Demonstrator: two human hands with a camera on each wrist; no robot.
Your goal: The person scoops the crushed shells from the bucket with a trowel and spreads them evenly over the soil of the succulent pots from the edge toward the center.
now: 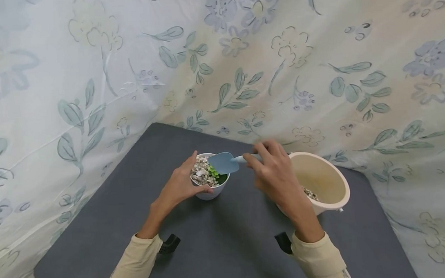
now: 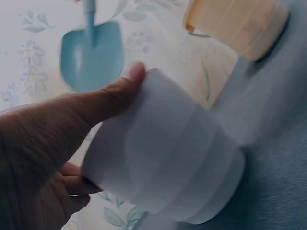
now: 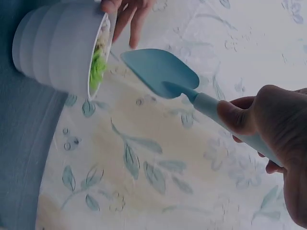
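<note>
A white ribbed pot (image 2: 163, 143) stands on the dark table, filled with pale pebbles (image 1: 201, 172) around a small green plant (image 3: 98, 68). My left hand (image 1: 180, 181) grips the pot at its rim, thumb on the near side and fingers round the far side. In my right hand (image 1: 277, 174) is the handle of a light blue hand trowel (image 1: 224, 162). Its blade hangs tilted over the pot's right part, overlapping the plant in the head view. From the right wrist, the blade (image 3: 160, 72) shows just off the pot's mouth, the thumb lying along the handle.
A cream bucket (image 1: 319, 176) stands right of the pot, partly behind my right forearm, with some pebbles (image 1: 310, 193) at its bottom. Floral fabric (image 1: 242, 73) hangs behind the grey table (image 1: 219, 245). Black straps or mounts sit by both wrists.
</note>
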